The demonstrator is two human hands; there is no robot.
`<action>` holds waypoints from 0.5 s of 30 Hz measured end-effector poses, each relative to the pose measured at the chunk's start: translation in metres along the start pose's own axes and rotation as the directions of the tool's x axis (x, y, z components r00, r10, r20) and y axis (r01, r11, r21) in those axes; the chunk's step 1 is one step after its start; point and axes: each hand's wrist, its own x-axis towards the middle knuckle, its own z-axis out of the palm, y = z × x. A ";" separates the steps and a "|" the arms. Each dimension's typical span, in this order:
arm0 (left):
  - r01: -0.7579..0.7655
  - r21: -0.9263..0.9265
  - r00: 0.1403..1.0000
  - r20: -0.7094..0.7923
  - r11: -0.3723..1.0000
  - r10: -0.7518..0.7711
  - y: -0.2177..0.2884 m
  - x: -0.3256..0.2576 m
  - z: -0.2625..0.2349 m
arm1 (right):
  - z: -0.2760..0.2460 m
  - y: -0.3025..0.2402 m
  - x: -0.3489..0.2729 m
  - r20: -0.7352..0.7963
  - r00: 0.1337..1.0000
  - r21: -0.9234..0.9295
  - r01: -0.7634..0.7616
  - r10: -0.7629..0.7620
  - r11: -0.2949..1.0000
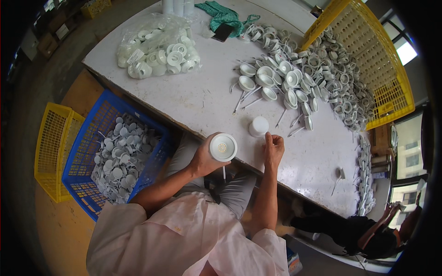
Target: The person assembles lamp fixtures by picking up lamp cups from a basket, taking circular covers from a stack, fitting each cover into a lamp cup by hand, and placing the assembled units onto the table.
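My left hand [202,158] is wrapped round a white round downlight housing [223,155], its open face turned up. Small yellowish LED dots show in its middle, and a white cable hangs below it. On the table, just left of my right fingertips, stands a short stack of white round discs [259,125]. My right hand [275,149] has its fingers drawn together beside that stack; whether they pinch something is hidden. Beyond it, many white downlight housings with cables [266,77] lie in a loose heap.
A clear bag of white rings [159,57] sits at the table's far left. A blue basket [79,170] of finished-looking white lamps stands left, beside a yellow crate [48,152]. Another yellow crate [382,60] tips over metallic rings [343,78]. A green cloth [223,16], a dark phone [223,32] and another person [350,232] are visible.
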 end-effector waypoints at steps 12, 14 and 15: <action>-0.010 -0.016 1.000 -0.011 1.000 0.010 -0.010 -0.013 -0.002 | 0.009 -0.008 0.015 0.163 0.983 -0.022 -0.077 0.079 0.997; -0.015 -0.024 1.000 -0.007 1.000 0.015 -0.011 -0.012 -0.001 | 0.004 -0.010 0.013 0.185 0.975 0.042 -0.136 0.126 0.990; -0.018 -0.030 1.000 -0.004 0.999 0.018 -0.011 -0.012 0.000 | 0.001 -0.006 0.014 0.201 0.964 0.137 -0.201 0.171 0.970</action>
